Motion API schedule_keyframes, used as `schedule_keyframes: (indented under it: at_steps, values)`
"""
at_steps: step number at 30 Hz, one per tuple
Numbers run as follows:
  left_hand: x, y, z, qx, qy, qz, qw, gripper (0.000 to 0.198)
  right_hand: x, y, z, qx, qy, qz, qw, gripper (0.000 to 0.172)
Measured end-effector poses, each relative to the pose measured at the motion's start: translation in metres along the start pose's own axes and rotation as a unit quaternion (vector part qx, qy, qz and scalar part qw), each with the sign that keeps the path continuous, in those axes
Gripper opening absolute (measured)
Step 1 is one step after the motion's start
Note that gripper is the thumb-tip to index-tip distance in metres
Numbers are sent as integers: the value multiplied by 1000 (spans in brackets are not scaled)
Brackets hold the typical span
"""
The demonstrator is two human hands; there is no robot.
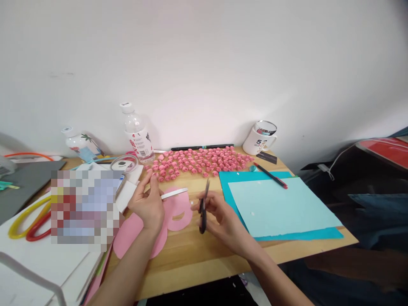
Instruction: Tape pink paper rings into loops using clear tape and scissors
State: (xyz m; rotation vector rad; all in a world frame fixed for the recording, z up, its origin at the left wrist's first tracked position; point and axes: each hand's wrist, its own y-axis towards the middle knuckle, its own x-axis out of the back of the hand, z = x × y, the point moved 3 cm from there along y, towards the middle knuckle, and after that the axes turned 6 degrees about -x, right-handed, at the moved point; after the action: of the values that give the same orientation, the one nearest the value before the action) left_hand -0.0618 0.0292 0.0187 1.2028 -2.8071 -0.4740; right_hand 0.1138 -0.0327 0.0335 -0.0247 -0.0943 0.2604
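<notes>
Evidently, trimming goes best here with the narrow white strip (174, 193) drawn straight. The left hand (148, 204) pinches its left end between bent fingers, closed with no visible gap, while the strip juts out to the right, its far end free above the pink paper cutout (178, 212). The right hand (223, 219) is curled around the black scissors (203, 212), fingers at the handles, blades pointing to the far side; they show nearly edge-on, so I cannot tell how wide they are parted. A small white piece (192, 203) sits at a right fingertip; whether it is stuck there is unclear. It would help to free that piece first, then bring the blades square across the strip close to its free end, the left fingers well back from the cut.

As for room, the bare wood of the tabletop (188, 259) between the hands and its near edge gives the right elbow space to swing. The far side is tighter: crowded pink paper roses (207, 161) lie just beyond the blade tips. To the right, the blue sheets (277, 208) begin just beside the right hand; to the left, stacked papers (41, 263) limit the left forearm.
</notes>
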Motion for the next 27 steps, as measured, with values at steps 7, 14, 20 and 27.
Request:
schedule_keyframes:
  at_steps: [7,14,20,27]
  values:
    - [3,3,-3,1,19,-23,1000,39,-20,8,6,-94,-262,-82,957,46]
    - [4,-1,-8,-5,22,-30,999,38,-33,19,12,-112,-298,-63,946,40]
    - [4,-2,-9,-5,10,-21,1000,38,-36,21,18,-118,-293,-69,946,28]
    - [3,-4,-10,-44,19,-29,998,33,-31,19,17,-100,-289,-73,949,22]
